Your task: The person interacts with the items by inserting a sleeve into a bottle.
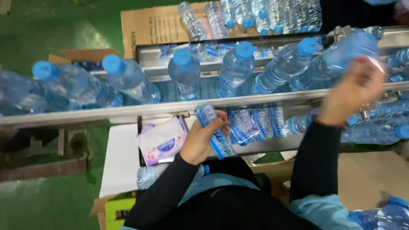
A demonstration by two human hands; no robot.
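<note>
My left hand (199, 142) grips a flat blue-and-white label sleeve (214, 131) just below the metal conveyor rail (128, 110). My right hand (357, 88) is raised to the right, blurred, with its fingers closed on the lower part of a clear water bottle (336, 57) with no label on the conveyor. Several more blue-capped bottles, such as one in the middle (235, 68), stand along the belt. A heap of loose label sleeves (253, 123) lies in the tray between my hands.
A pink-and-white tissue packet (164, 142) lies left of my left hand. A bottle (149, 175) lies below it on white board. A cardboard box (153, 23) with bottles sits beyond the conveyor. Another bottle (383, 215) is at bottom right, on a green floor (47, 200).
</note>
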